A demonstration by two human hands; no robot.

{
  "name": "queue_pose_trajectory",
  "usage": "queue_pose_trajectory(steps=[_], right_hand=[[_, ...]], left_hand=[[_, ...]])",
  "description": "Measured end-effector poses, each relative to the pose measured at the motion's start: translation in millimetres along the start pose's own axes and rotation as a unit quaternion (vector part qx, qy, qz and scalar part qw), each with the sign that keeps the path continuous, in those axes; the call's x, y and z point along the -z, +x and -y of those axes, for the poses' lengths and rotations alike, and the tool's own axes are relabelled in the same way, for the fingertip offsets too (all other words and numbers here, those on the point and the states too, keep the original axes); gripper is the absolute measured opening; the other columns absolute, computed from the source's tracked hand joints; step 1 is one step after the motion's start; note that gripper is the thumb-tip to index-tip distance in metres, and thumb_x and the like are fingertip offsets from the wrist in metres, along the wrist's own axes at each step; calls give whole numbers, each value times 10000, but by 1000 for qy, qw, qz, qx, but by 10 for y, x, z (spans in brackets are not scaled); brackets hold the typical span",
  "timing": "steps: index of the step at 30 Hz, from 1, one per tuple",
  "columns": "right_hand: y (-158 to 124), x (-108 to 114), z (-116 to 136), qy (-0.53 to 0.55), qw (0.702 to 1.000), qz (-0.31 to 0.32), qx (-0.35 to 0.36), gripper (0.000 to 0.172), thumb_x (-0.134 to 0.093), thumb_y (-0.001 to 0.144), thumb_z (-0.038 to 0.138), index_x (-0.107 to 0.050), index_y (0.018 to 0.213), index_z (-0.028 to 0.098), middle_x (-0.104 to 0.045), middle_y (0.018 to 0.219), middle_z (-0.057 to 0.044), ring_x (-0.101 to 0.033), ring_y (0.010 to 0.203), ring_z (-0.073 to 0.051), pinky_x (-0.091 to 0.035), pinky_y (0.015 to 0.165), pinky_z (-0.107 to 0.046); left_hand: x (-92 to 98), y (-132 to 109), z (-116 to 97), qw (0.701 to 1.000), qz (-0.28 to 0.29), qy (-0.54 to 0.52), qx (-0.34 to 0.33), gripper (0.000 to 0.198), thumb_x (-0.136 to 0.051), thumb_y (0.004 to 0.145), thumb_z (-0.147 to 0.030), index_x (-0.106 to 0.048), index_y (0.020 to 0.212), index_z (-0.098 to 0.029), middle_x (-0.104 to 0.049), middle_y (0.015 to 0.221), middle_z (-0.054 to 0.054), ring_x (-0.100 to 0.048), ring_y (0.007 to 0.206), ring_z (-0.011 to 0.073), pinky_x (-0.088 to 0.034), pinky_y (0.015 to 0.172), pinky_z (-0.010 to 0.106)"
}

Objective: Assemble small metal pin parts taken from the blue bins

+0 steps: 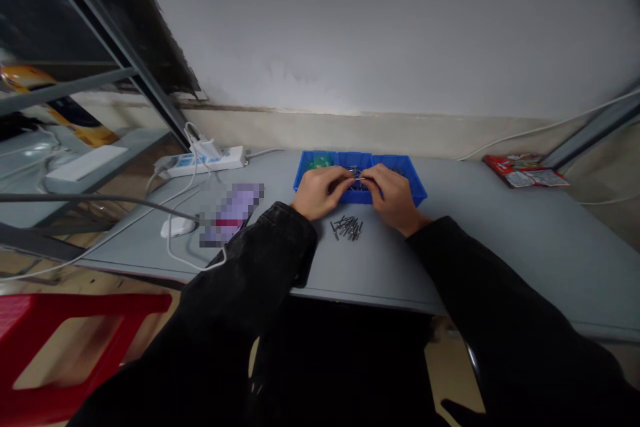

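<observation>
My left hand [320, 191] and my right hand [393, 195] meet over the front edge of a blue plastic tray [410, 177] on the grey table [500, 240]. Both hands pinch a small metal part [358, 177] between their fingertips. The tray holds more small dark metal parts and something green [319, 161] at its left end. A small pile of several thin metal pins [347, 227] lies on the table just in front of the hands. Black sleeves cover both arms.
A white power strip [200, 161] with a plugged-in charger and white cables lies at the back left. A blurred purple object [233, 213] and a white mouse-like thing [177, 227] sit left of the hands. A red packet [525, 171] lies far right. A red stool [55, 347] stands lower left.
</observation>
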State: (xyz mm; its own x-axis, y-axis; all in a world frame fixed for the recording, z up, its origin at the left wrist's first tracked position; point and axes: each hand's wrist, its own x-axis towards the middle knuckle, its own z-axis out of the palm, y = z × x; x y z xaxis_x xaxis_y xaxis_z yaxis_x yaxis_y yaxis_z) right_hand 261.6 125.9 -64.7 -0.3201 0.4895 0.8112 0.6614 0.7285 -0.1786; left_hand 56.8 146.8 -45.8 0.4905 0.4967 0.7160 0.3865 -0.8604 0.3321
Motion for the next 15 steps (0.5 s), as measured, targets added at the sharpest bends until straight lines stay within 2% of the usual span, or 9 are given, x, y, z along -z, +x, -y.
queue_pose_trajectory(steps=[5, 10, 15], right_hand=[[-5, 17, -2, -9, 1000, 9, 6, 200, -477, 1039, 252, -653, 966, 191, -674, 914, -47, -621, 861, -180, -478, 789, -334], [-9, 14, 30, -12, 1000, -3, 0, 166, -486, 1038, 269, -628, 1030, 181, -675, 926, -53, -615, 849, -182, -465, 778, -335], [-4, 20, 45, -10, 1000, 9, -9, 226, -455, 1049, 274, -611, 912, 185, -642, 869, -46, -594, 816, -180, -443, 746, -332]], left_hand=[[-1, -3, -9, 1000, 7, -1, -5, 213, -567, 1006, -304, -704, 969, -144, -720, 854, 41, -618, 688, 113, -498, 699, 251], [-1, -3, -6, 1000, 8, 1, 0, 231, -556, 1010, -315, -703, 965, -142, -713, 832, 42, -614, 682, 120, -497, 698, 259], [0, -1, -11, 1000, 15, -4, -4, 228, -555, 1011, -316, -705, 970, -150, -711, 831, 36, -622, 701, 122, -499, 702, 258]])
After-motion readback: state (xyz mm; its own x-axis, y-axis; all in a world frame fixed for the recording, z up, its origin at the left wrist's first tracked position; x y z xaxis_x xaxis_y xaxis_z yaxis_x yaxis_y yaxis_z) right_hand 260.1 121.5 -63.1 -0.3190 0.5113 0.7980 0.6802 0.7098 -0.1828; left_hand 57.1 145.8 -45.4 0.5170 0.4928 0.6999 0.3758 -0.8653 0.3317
